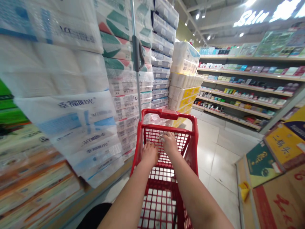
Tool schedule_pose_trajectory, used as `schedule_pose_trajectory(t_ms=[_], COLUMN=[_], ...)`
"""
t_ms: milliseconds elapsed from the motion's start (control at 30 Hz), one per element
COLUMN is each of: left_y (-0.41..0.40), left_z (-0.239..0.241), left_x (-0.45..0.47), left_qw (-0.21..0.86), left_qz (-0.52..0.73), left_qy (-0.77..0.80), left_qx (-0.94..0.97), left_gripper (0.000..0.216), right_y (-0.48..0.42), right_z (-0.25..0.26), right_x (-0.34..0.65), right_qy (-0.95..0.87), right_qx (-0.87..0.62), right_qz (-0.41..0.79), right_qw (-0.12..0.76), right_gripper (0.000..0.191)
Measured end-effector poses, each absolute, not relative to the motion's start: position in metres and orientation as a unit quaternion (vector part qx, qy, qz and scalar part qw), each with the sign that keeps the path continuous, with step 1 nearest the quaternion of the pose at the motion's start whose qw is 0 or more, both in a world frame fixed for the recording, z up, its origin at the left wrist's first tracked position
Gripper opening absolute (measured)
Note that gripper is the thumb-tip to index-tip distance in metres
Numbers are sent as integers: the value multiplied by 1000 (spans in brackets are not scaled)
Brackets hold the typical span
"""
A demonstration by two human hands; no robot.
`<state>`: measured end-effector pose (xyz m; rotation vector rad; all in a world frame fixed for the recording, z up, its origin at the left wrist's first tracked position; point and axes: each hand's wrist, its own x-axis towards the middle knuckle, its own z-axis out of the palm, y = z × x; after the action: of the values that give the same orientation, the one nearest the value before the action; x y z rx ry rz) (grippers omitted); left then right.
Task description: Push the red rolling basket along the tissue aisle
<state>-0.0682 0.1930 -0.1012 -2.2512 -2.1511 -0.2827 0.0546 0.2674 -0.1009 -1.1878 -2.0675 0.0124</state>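
Red plastic cart [194, 136]: sat at 6 o'clock, mesh walls, front rim near centre of view
Left hand [150, 154]: inside the cart, palm down, fingers stretched flat, clasping nothing visible
Right hand [169, 143]: at 1 o'clock of the left, fingers curled by a small pale scrap [162, 136]; grip could not be told
Hands: side by side, narrow gap between
Metal pole [137, 86]: rose from the rim toward 12 o'clock
Tissue packs [71, 105]: stacked at 9 o'clock
Shelves [240, 95]: 2 o'clock
Cardboard boxes [281, 149]: 4 o'clock
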Motion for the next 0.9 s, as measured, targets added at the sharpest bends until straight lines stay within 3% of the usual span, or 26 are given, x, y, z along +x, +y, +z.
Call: schedule_pose_trajectory(t_ms=[133,233,367,500,600,900], left_y=[194,196,203,213,217,198], left_z=[-116,-121,-125,-138,-145,-108], left_x=[-66,-64,-59,-54,-54,-41], left_qw=[-39,-47,-56,-71,-54,5], left_qz=[-46,-42,-33,-27,-34,-6], left_qy=[-684,-692,-699,-724,-734,-736], left_qx=[-727,-719,-712,-685,-676,-677], left_gripper=[60,61,62,65,68,46], right_y=[269,270,274,275,275,271], right_z=[-99,-99,-101,-100,-96,-77], right_x=[61,66,70,72,73,71], right_qy=[-800,-801,-786,-798,-795,-833], right_qx=[-476,-489,-483,-496,-490,-407], right_qz=[3,20,5,34,40,57], right_qw=[366,344,387,340,356,370], right_gripper=[32,28,30,23,29,33])
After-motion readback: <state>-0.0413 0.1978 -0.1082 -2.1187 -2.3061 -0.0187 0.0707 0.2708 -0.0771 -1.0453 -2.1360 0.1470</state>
